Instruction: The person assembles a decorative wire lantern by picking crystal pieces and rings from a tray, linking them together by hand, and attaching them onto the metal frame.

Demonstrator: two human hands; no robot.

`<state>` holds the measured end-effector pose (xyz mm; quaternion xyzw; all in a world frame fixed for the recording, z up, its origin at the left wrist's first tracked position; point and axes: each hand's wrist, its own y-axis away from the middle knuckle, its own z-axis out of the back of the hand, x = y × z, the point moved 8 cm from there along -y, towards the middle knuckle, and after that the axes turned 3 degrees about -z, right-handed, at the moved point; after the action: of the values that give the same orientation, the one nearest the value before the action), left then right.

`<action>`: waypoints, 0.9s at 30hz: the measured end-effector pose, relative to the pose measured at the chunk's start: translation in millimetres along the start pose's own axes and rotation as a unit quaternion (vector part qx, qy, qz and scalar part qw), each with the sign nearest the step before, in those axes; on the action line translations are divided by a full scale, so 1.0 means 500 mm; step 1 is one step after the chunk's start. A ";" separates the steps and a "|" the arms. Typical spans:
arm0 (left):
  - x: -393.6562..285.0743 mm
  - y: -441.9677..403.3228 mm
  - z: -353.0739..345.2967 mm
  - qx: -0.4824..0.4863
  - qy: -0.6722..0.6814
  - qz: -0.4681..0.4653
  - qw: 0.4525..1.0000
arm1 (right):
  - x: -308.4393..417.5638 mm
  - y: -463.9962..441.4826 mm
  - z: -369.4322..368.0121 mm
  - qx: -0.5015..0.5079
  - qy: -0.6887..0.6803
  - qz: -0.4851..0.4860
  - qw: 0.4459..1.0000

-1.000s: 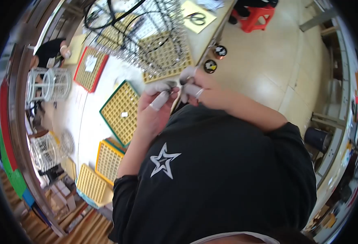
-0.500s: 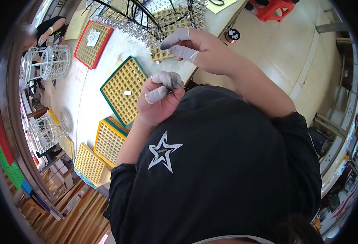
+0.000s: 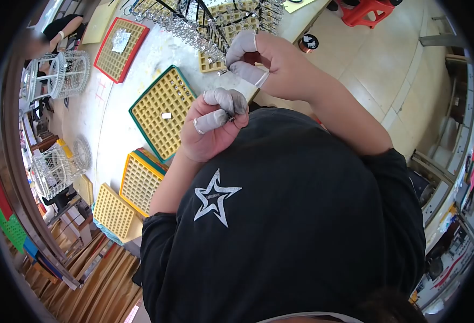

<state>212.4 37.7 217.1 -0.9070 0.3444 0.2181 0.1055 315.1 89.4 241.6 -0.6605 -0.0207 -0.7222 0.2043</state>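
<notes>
My left hand (image 3: 215,123), with whitish finger cots on its fingers and thumb, is closed in a pinch in front of my chest. Something small and dark sits at its fingertips, too small to name. Up and to the right, my right hand (image 3: 261,64) also wears cots. Its thumb and index finger come together beside the lower edge of a black wire rack (image 3: 207,32) hung with many small shiny metal pieces (image 3: 194,40). Whatever those fingers hold is too small to make out. Left of my left hand lies a green-edged tray (image 3: 159,118) with yellow square compartments and a small white piece on it.
A red-edged tray (image 3: 121,51) lies farther left on the white table (image 3: 107,118). Yellow trays (image 3: 116,212) lean at the near left edge. White wire racks (image 3: 59,75) stand beyond, near another person's arm (image 3: 67,32). A wire spool (image 3: 308,43) and red stool (image 3: 366,12) are at right.
The view has shifted slightly, moving the table and trays a little left and up. My right index finger has curled in closer to the thumb. My left hand keeps its pinch.
</notes>
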 end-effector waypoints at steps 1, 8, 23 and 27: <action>0.000 0.000 0.000 -0.001 0.000 0.001 1.000 | 0.002 0.001 0.005 -0.016 -0.008 0.016 1.000; 0.001 -0.003 0.002 -0.007 0.001 0.001 1.000 | 0.015 0.009 0.026 -0.075 0.026 0.038 0.996; 0.006 -0.010 -0.008 -0.014 -0.056 -0.004 0.998 | 0.006 0.052 0.077 -0.140 0.142 -0.083 0.977; 0.014 -0.017 -0.016 -0.005 -0.054 0.000 0.999 | 0.041 0.040 0.051 -0.081 0.068 -0.075 0.992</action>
<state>225.0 37.3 221.1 -0.8943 0.3372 0.2690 0.1192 345.1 73.1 259.6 -0.6210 0.0021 -0.7779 0.0962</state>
